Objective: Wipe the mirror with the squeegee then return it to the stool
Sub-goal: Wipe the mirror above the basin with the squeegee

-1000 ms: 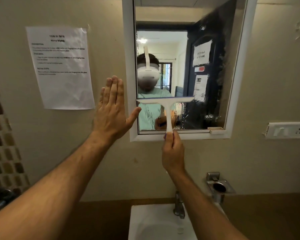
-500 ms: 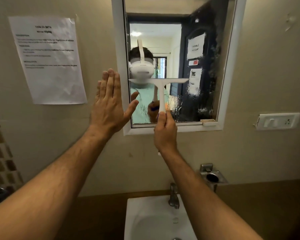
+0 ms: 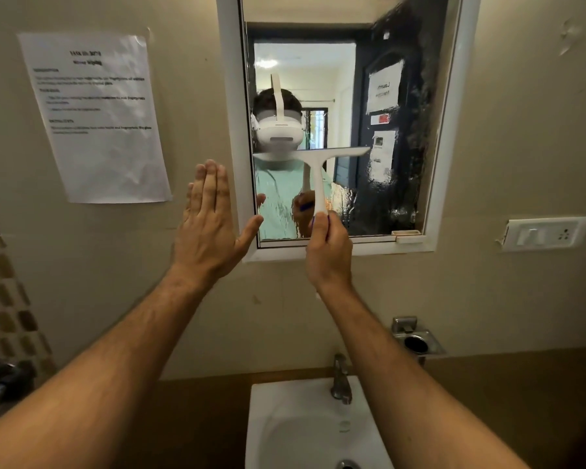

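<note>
A white-framed mirror [image 3: 454, 137] hangs on the beige wall ahead. Its glass is streaked and wet, mostly on the right and lower parts. My right hand [image 3: 329, 255] grips the lower end of the handle of a white T-shaped squeegee [image 3: 318, 170], whose blade lies level against the glass at mid-height, on the left half. My left hand [image 3: 210, 228] is flat with fingers together, pressed on the wall just left of the frame, its thumb over the frame's edge. The stool is out of view.
A white washbasin [image 3: 285, 428] with a metal tap [image 3: 340, 380] sits below the mirror. A metal holder [image 3: 416, 340] is fixed to the wall on the right, with a switch plate [image 3: 545, 233] above it. A printed sheet [image 3: 95, 116] is taped to the wall at the left.
The squeegee has gone up the glass, from near the mirror's bottom edge to about mid-height. My right hand rose with it. My left hand stayed flat beside the frame.
</note>
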{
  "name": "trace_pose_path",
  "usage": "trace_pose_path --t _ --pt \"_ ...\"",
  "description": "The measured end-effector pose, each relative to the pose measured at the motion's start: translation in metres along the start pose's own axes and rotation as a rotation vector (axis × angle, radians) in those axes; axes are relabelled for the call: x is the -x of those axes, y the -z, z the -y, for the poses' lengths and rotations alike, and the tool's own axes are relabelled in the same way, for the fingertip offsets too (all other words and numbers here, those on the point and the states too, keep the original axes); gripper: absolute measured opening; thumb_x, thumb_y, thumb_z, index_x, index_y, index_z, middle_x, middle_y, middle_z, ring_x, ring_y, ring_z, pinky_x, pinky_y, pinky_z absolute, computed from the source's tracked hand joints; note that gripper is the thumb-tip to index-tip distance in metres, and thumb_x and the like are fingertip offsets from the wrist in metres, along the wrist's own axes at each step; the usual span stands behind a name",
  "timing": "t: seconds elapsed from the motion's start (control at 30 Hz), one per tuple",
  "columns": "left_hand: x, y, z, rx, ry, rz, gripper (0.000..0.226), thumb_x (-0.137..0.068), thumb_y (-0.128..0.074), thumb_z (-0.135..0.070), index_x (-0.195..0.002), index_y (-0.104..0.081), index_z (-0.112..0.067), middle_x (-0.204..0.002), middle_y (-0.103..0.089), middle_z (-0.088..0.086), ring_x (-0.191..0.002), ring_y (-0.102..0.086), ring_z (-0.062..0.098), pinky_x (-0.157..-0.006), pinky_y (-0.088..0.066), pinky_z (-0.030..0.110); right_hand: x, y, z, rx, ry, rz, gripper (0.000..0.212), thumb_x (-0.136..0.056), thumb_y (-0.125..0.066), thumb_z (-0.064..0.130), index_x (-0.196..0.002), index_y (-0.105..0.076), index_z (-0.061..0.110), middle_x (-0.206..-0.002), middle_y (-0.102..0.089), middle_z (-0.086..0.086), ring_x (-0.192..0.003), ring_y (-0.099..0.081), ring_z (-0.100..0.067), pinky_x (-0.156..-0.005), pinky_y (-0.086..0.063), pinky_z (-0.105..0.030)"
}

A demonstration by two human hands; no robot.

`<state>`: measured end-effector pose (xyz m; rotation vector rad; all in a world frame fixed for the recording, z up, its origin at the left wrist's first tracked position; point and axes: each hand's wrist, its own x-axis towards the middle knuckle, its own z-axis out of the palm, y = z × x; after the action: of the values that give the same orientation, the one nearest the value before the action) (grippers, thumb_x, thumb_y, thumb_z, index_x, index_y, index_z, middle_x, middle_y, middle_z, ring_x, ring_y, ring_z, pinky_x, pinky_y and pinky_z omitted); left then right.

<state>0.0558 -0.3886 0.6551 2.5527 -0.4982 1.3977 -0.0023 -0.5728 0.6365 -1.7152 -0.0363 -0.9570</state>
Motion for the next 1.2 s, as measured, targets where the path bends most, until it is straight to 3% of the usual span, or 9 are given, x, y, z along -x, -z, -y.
trace_pose_path --t 0.1,0.3,0.43,0.6,0.73,0.9,1.03,1.2 --pt "-0.001 0.004 0.001 0.004 0.003 -0.006 0.097 -0.099 -0.028 -0.07 -0.164 0.004 -0.006 -0.171 0.012 0.013 -0.158 0.015 0.023 -0.128 0.007 0.037 0.009 0.0 -0.016 0.03 0.0 0.004 0.025 -0.107 -0.038 0.031 -0.09 -0.053 0.023 -0.064 -0.051 0.007 -0.058 -0.047 -0.01 -0.053 -0.035 -0.029" --pt "0.003 0.009 -0.003 -0.005 -0.004 0.015 0.098 -0.097 -0.026 -0.072 -0.163 0.005 -0.006 -0.171 0.012 0.013 -0.157 0.018 0.022 -0.124 0.016 0.03 0.054 -0.002 -0.063 0.014 -0.058 0.037 0.024 -0.106 -0.04 0.029 -0.09 -0.054 0.019 -0.066 -0.049 0.005 -0.056 -0.046 -0.012 -0.053 -0.04 -0.033" --pt "0.0 0.012 -0.01 0.007 -0.026 0.002 0.097 -0.1 -0.03 -0.069 -0.163 0.004 -0.006 -0.171 0.011 0.014 -0.157 0.017 0.022 -0.125 0.013 0.033 0.04 0.0 -0.037 -0.001 -0.019 -0.021 0.034 -0.1 -0.036 0.039 -0.086 -0.055 0.014 -0.062 -0.05 0.005 -0.056 -0.046 -0.011 -0.054 -0.037 -0.034" --pt "-0.007 0.02 -0.013 0.019 -0.01 -0.037 0.096 -0.102 -0.039 -0.066 -0.163 0.004 -0.005 -0.171 0.009 0.015 -0.157 0.016 0.022 -0.124 0.016 0.03 0.014 0.005 -0.013 0.031 -0.005 0.005 0.029 -0.106 -0.036 0.036 -0.099 -0.059 0.02 -0.069 -0.055 0.005 -0.065 -0.052 -0.014 -0.061 -0.044 -0.037" --pt "-0.001 0.023 -0.008 -0.008 -0.006 -0.028 0.098 -0.099 -0.03 -0.07 -0.163 0.003 -0.004 -0.171 0.01 0.015 -0.158 0.012 0.026 -0.126 0.013 0.032 0.042 0.008 -0.048 0.063 -0.022 0.059 0.026 -0.107 -0.04 0.028 -0.089 -0.054 0.016 -0.067 -0.048 0.005 -0.058 -0.043 -0.008 -0.051 -0.033 -0.027" --pt "0.012 0.022 -0.014 -0.01 -0.003 0.002 0.097 -0.098 -0.026 -0.072 -0.163 0.005 -0.006 -0.171 0.012 0.014 -0.157 0.017 0.023 -0.121 0.021 0.027 0.065 0.01 -0.066 0.044 -0.075 0.08 0.025 -0.107 -0.04 0.027 -0.09 -0.054 0.015 -0.067 -0.048 0.005 -0.056 -0.043 -0.007 -0.048 -0.034 -0.016" --pt "0.014 0.025 -0.019 0.001 -0.009 -0.013 0.097 -0.099 -0.029 -0.069 -0.163 0.002 -0.005 -0.171 0.009 0.015 -0.157 0.015 0.024 -0.124 0.017 0.029 0.044 0.009 -0.039 0.022 -0.004 0.012 0.026 -0.106 -0.039 0.031 -0.089 -0.054 0.018 -0.063 -0.049 0.007 -0.056 -0.045 -0.01 -0.052 -0.033 -0.031" --pt "0.012 0.03 -0.022 -0.006 -0.003 -0.027 0.096 -0.1 -0.031 -0.068 -0.163 0.004 -0.005 -0.171 0.01 0.015 -0.158 0.014 0.025 -0.124 0.016 0.031 0.031 0.01 -0.034 0.047 0.009 0.043 0.026 -0.107 -0.037 0.033 -0.093 -0.054 0.019 -0.069 -0.052 0.005 -0.063 -0.049 -0.012 -0.057 -0.04 -0.037"
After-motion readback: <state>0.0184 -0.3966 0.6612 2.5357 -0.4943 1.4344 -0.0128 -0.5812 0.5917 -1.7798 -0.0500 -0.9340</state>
